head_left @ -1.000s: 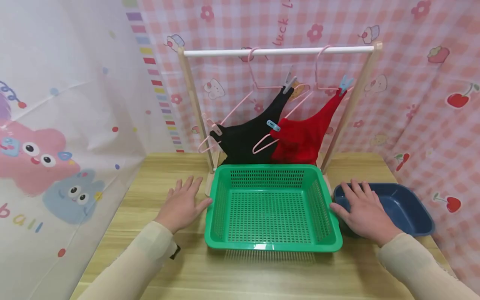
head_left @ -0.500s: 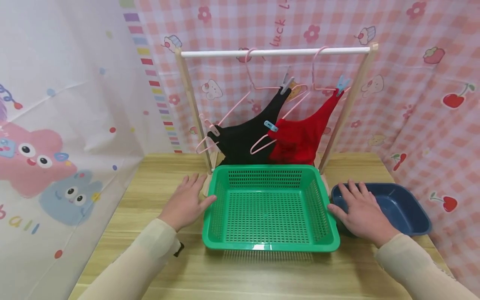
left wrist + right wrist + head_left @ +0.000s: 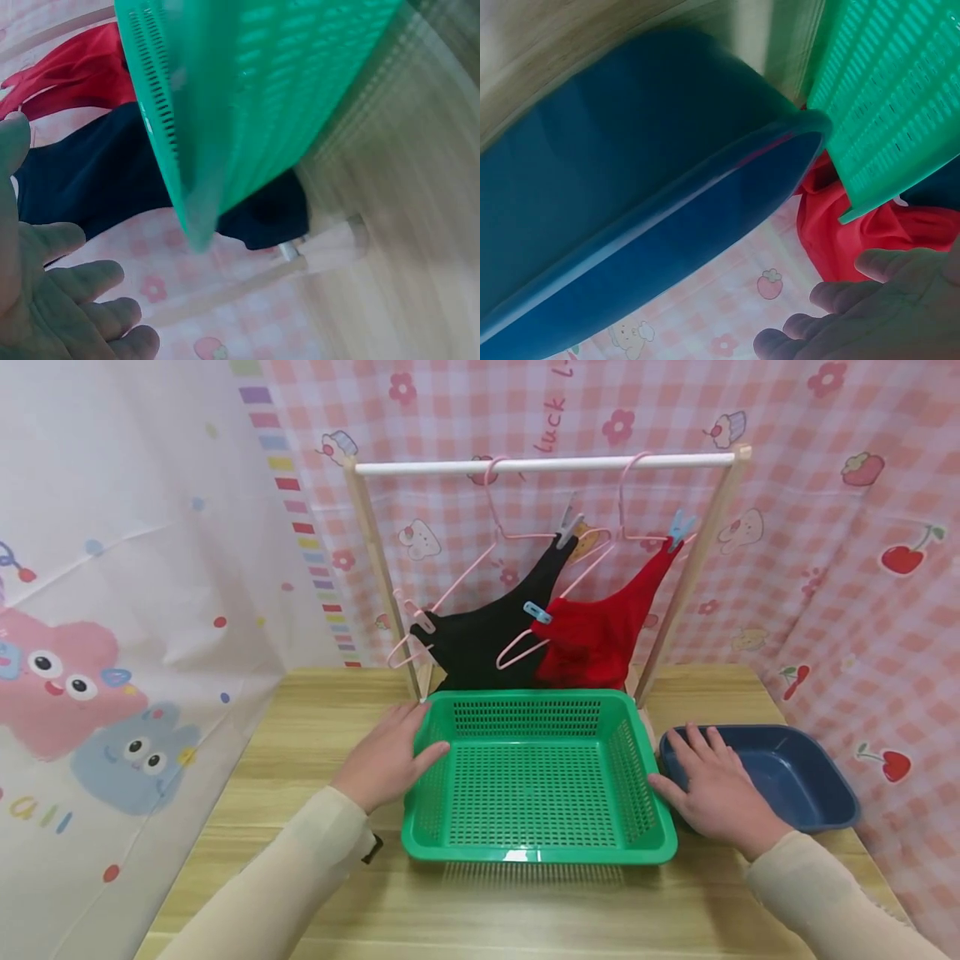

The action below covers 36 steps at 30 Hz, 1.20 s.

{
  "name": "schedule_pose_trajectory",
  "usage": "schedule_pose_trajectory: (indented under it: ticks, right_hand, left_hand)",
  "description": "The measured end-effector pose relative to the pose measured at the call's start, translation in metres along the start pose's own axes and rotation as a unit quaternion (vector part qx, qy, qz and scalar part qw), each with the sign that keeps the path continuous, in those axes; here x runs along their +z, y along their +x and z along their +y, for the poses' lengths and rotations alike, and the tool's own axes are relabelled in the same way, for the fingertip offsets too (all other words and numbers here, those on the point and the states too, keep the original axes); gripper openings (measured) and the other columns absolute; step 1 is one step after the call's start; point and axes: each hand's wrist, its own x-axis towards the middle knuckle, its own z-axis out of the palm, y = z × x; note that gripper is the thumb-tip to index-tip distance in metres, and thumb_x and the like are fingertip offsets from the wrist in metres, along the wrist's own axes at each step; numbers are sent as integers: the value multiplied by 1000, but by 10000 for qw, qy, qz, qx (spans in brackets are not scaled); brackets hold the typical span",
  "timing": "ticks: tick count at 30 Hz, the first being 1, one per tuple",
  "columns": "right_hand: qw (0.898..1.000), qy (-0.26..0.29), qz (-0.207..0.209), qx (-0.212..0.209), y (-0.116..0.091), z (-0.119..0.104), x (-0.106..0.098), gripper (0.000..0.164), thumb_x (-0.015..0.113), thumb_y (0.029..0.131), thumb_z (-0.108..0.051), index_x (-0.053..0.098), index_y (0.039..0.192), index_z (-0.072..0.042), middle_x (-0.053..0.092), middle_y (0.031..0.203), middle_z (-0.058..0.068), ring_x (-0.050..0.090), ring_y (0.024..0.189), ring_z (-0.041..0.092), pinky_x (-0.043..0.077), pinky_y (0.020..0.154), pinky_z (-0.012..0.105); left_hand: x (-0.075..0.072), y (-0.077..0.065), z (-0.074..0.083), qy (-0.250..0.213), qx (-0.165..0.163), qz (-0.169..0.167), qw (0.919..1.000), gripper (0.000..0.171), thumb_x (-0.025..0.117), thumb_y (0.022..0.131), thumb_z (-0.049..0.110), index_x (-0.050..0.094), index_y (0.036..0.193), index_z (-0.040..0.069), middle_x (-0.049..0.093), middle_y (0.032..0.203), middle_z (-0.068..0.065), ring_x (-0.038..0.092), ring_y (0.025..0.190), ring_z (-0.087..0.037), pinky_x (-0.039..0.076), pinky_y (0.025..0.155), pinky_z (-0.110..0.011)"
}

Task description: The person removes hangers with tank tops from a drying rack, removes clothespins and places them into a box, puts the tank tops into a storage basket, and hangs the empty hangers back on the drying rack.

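In the head view a green perforated basket with nothing inside stands on the table between my hands. My left hand, fingers straight, is over the basket's left rim, its thumb reaching over the inside. The left wrist view shows these fingers spread and apart from the basket wall. My right hand lies flat-fingered between the basket's right rim and a dark blue basin, overlapping the basin's near left edge. In the right wrist view its fingers are extended and hold nothing.
Behind the basket stands a wooden rack with a white rod. From it hang two pink hangers, with a black garment and a red garment fastened by clothespins. Patterned cloth walls enclose the table.
My left hand has moved right, from beside the basket to over its left rim. The right hand keeps nearly the same place, and the head view has shifted slightly. Basket, basin and garments stay put.
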Motion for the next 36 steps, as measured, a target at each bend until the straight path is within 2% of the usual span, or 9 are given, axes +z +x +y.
schedule_pose_trajectory:
  ticks: [10, 19, 26, 30, 36]
  right_hand:
    - [9999, -81, 46, -104, -2, -7, 3, 94, 55, 103, -62, 29, 162, 7, 16, 168, 38, 7, 155, 63, 14, 118, 78]
    - [9999, -46, 74, -110, -1, -12, 7, 94, 57, 102, -62, 28, 163, 4, 17, 169, 35, 9, 156, 61, 15, 119, 78]
    - [9995, 95, -59, -301, 0, -19, 15, 92, 59, 102, -59, 26, 165, 0, 15, 172, 31, 7, 157, 58, 15, 121, 76]
    - [9992, 114, -105, -365, 1, -22, 20, 93, 58, 102, -60, 26, 165, -1, 14, 173, 28, 7, 158, 57, 14, 122, 74]
    - [9989, 180, -174, -393, 2, -27, 22, 91, 62, 102, -54, 25, 165, 1, 11, 174, 27, 7, 159, 55, 16, 123, 72]
  left_hand:
    - [-6, 15, 21, -197, 172, -22, 9997, 82, 51, 105, 62, 26, 168, 15, 32, 172, -11, 30, 160, -34, 30, 127, -56]
    - [-11, 28, 36, -243, 236, -38, 9994, 82, 51, 105, 62, 25, 168, 15, 31, 173, -7, 31, 160, -31, 31, 126, -54]
    - [-15, 41, 51, -396, 332, -67, 9986, 81, 52, 105, 60, 25, 168, 16, 31, 173, -5, 34, 159, -29, 32, 126, -53]
    - [-15, 45, 57, -436, 362, -93, 9984, 82, 54, 105, 59, 25, 168, 16, 30, 173, -4, 33, 159, -27, 32, 126, -52]
    - [-15, 52, 65, -463, 350, -102, 9983, 83, 54, 104, 60, 22, 169, 18, 29, 174, -4, 32, 160, -26, 31, 127, -52]
